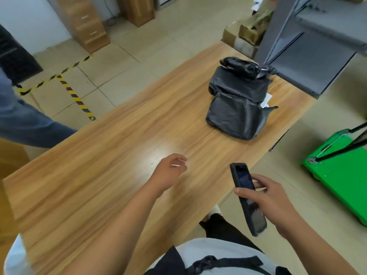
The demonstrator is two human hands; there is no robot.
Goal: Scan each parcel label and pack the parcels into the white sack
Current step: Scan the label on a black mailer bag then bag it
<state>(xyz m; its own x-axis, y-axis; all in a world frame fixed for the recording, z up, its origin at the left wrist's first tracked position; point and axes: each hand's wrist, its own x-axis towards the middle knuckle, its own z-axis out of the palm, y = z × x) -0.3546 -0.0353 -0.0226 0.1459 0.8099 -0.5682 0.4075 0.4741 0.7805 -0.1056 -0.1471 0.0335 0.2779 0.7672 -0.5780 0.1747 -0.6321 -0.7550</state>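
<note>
A stack of black plastic-wrapped parcels (238, 102) sits on the far right part of the wooden table (99, 155). A small black parcel (244, 67) lies on top of the stack, and a bit of white label (266, 100) shows at its right side. My right hand (272, 201) grips a black handheld scanner (248, 197) over the table's near right edge, screen up. My left hand (170, 171) hovers above the table with loosely curled fingers and holds nothing. A bit of white sack (14, 257) shows at the bottom left corner.
Another person's blue sleeve (25, 120) reaches in from the left. A green trolley (341, 173) stands on the floor to the right. Grey metal shelving (309, 46) rises behind the parcels, with cardboard boxes (244, 34) beside it. Yellow-black tape (75, 96) marks the floor.
</note>
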